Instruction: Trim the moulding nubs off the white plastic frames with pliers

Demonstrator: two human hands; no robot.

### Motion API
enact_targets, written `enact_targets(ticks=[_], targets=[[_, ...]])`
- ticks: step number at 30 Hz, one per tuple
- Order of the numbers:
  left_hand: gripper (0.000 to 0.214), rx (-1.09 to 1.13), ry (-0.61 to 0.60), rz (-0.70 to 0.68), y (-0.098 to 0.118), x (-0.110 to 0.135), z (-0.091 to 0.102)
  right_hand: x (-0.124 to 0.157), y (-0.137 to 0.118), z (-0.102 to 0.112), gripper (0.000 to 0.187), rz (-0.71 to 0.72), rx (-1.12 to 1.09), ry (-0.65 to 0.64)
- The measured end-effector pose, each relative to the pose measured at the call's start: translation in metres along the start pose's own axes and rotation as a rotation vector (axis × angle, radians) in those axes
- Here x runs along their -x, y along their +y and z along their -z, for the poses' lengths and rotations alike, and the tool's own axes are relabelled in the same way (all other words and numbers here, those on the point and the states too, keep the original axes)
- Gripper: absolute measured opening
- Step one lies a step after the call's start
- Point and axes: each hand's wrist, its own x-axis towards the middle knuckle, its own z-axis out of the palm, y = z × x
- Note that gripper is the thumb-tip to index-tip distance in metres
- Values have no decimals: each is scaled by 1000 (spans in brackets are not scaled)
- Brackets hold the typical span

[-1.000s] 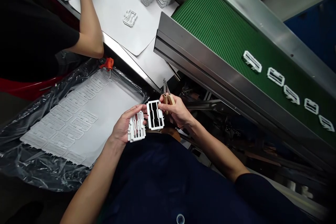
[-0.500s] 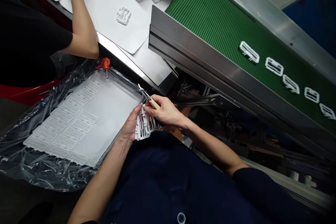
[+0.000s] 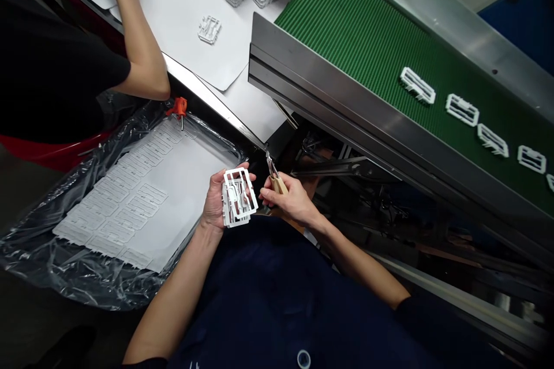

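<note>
My left hand (image 3: pixel 214 202) is closed around white plastic frames (image 3: pixel 239 199), which lie overlapped in front of my body with their open slots facing up. Just to their right, my right hand (image 3: pixel 292 199) grips cutting pliers (image 3: pixel 277 177) by tan handles, the metal jaws pointing up and away from me. The pliers and the frames are apart. Exactly how many frames I hold cannot be made out.
At left, a plastic-lined bin (image 3: pixel 108 288) holds rows of white frames on a sheet. An orange-handled tool (image 3: pixel 178 108) rests at its far corner. A green conveyor belt (image 3: pixel 346 29) carries several white parts. A co-worker's arm (image 3: pixel 141 52) reaches over the table (image 3: pixel 173 17), where frames stand stacked.
My right hand with the pliers has moved right, away from the frames. The frames have turned flatter toward the camera. The view has shifted slightly.
</note>
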Motion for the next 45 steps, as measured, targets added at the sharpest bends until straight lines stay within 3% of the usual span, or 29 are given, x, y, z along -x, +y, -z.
enact_targets(ticks=[4, 8, 13, 20, 25, 31, 34, 37, 40, 42, 45], targets=[[34, -17, 2, 48, 1, -1, -1, 5, 1, -9, 28, -16, -129, -34], [34, -26, -30, 31, 2, -4, -3, 4, 2, -3, 32, 53, -312, -22], [44, 17, -41, 21, 3, -6, -8, 4, 4, 8, 32, 62, -382, 70], [42, 8, 22, 8, 5, -8, -8, 5, 8, 3, 33, 67, -440, 123], [42, -4, 40, -8, 2, -14, -1, -2, 19, -10, 28, 20, -159, 64], [16, -18, 136, -50, -12, -23, 22, -11, 30, -24, 9, 50, 571, 37], [12, -31, 219, -96, -16, -25, 39, -18, 27, -19, 14, 72, 772, -26], [4, -86, 323, -146, -13, -24, 61, -53, 25, -3, 31, 127, 803, 43], [8, -219, 498, -184, -6, -18, 93, -121, 28, 17, 39, 322, 949, 322], [11, -341, 675, -194, 0, -9, 122, -171, 32, 27, 40, 418, 1043, 521], [17, -544, 1015, -165, 13, 18, 172, -226, 40, 36, 46, 441, 1052, 623]])
